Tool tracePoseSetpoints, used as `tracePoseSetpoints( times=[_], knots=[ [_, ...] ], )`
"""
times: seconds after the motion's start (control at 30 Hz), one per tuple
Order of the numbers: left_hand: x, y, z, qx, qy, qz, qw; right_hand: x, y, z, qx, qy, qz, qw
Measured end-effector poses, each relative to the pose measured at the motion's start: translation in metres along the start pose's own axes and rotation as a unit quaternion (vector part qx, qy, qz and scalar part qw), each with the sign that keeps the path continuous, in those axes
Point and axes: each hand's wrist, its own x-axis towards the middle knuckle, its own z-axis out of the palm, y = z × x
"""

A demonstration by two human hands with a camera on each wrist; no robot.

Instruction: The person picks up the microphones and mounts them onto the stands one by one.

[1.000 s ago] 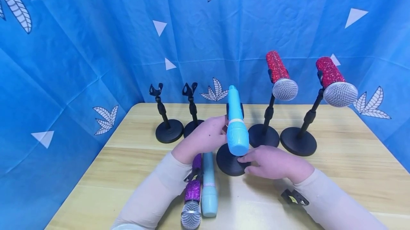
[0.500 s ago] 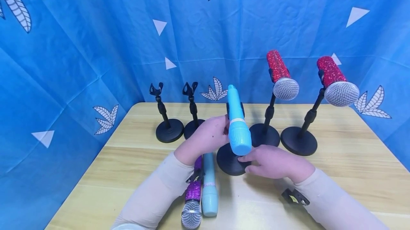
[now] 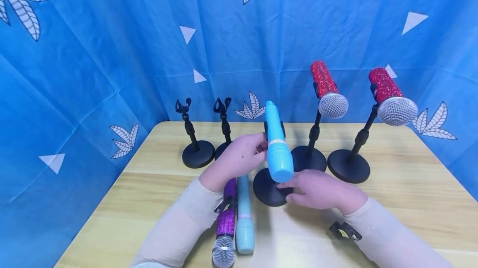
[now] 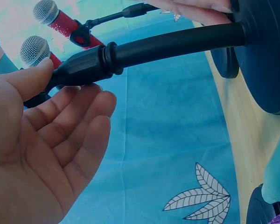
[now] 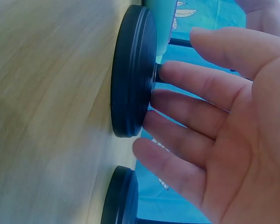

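A bright blue microphone [image 3: 279, 156] sits in the clip of a black microphone stand [image 4: 177, 45], its head tilted down toward the viewer. My left hand [image 3: 242, 156] is at the upper part of this stand, just below the clip. In the left wrist view, the thumb lies on one side of the black collar [image 4: 86, 65] and the fingertips touch the other, pinching it. My right hand [image 3: 321, 189] rests its nearly straight fingers against the stand's round base [image 5: 135, 74], curled round nothing.
A purple glitter microphone [image 3: 225, 222] and a pale blue microphone [image 3: 244, 226] lie side by side on the wooden table [image 3: 112, 218]. Two bare stands [image 3: 197, 154] are at the back left. Two red glitter microphones [image 3: 323, 77] on stands are at the right, before a blue curtain [image 3: 130, 31].
The blue microphone's head has swung slightly to the right since the first frame. My left hand has shifted a little at the stand; my right hand has stayed at the base.
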Motion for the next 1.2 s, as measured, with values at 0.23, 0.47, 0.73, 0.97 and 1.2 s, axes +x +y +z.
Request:
tracePoseSetpoints(
  times=[0.23, 0.47, 0.73, 0.97, 1.2],
  knots=[
    [0.001, 0.000, 0.001, 0.007, 0.012, 0.010, 0.9998, 0.001, 0.000, 0.002, 0.004, 0.061, 0.005, 0.9981],
    [0.001, 0.002, 0.001, 0.019, 0.019, 0.005, 0.9996, 0.005, -0.004, -0.001, 0.044, 0.184, 0.045, 0.9809],
    [0.002, 0.003, 0.003, 0.034, 0.019, 0.002, 0.9992, 0.009, -0.011, -0.010, 0.151, 0.231, 0.056, 0.9595],
    [0.000, 0.002, 0.003, 0.042, 0.025, 0.003, 0.9988, 0.018, -0.018, -0.018, 0.174, 0.229, 0.077, 0.9547],
    [0.001, 0.003, 0.004, 0.049, 0.038, 0.011, 0.9980, 0.027, -0.022, -0.026, 0.167, 0.250, 0.080, 0.9503]
  ],
)
